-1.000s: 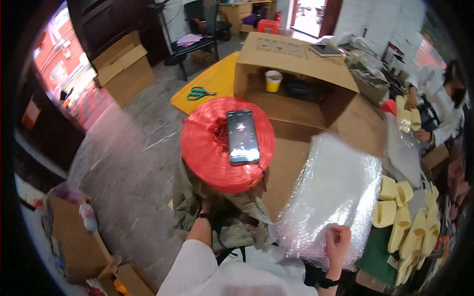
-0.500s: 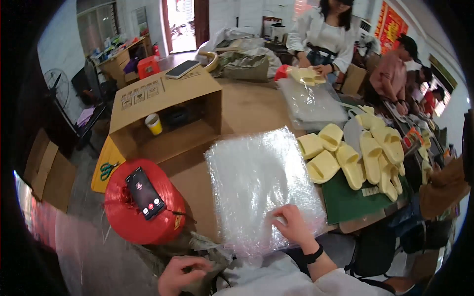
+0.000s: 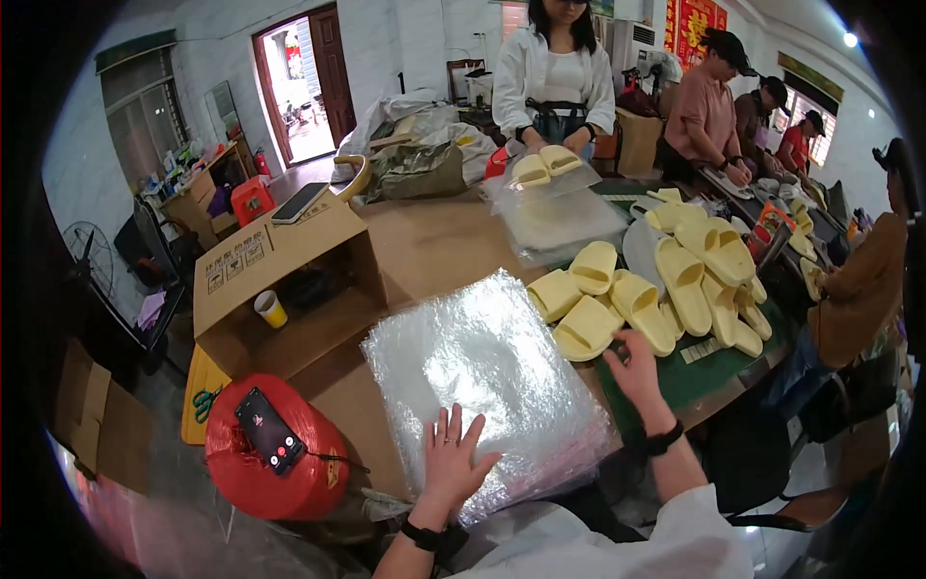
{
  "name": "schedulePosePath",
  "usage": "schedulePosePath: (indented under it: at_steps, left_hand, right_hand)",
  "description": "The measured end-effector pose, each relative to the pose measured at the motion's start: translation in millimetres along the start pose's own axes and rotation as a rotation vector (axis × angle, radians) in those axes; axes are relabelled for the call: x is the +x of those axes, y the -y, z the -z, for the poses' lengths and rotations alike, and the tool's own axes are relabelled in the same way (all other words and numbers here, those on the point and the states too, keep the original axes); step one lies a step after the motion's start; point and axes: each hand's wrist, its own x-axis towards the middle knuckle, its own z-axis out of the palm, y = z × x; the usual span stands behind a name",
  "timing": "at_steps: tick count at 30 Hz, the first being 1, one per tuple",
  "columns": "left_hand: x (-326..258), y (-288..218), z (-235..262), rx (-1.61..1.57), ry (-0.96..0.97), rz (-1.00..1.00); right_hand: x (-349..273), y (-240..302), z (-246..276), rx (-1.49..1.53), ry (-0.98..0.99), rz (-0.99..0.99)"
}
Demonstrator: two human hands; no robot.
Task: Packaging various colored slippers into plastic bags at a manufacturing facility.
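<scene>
My left hand [image 3: 453, 458] lies spread, palm down, on a stack of transparent plastic bags [image 3: 482, 357] in front of me. My right hand [image 3: 639, 376] is off the bags, over the green mat [image 3: 632, 425]. Its fingers are slightly curled and apart, with nothing seen in them. Just beyond its fingertips is the near edge of a heap of pale yellow slippers; the closest is a slipper [image 3: 585, 329] lying sole down. Several more, such as another slipper [image 3: 683, 288], are piled to the right. Both wrists wear dark bands.
An open cardboard box [image 3: 289, 280] holding a yellow-and-white cup [image 3: 271, 310] stands at left, a phone [image 3: 300, 204] on top. Nearer is a red twine roll [image 3: 313, 434] bearing another phone [image 3: 269, 430]. Across the table, a person [image 3: 553, 87] handles slippers [image 3: 545, 166] over plastic bags.
My left hand has come up from the lower edge onto the bags and spread out. My right hand has left the bags and moved right toward the slippers. The view has shifted too.
</scene>
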Motion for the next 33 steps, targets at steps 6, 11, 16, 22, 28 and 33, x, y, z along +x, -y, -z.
schedulePosePath:
  at_steps: [6,11,16,22,28,33]
  left_hand:
    - [1.0,-1.3,0.8,0.016,0.003,0.022]
    - [8.1,-5.4,-10.0,0.015,-0.002,-0.018]
    - [-3.9,0.7,-7.0,0.012,-0.022,0.029]
    - [-1.2,-1.0,-4.9,-0.027,-0.013,0.024]
    - [-4.1,0.7,-4.1,-0.037,-0.029,0.04]
    - [0.0,-2.1,-3.6,-0.017,-0.034,0.028]
  right_hand:
    - [67.8,-66.6,-28.6,-0.253,0.094,-0.061]
    - [123.2,-119.3,-18.9,0.285,0.103,-0.409]
    - [134.2,-15.9,8.7,0.848,0.111,-0.374]
    - [108.4,81.7,51.5,0.998,0.152,-0.248]
    - [60.6,174.4,47.2,0.921,0.341,-0.229]
    - [24.0,198.4,4.8,0.959,0.563,-0.195]
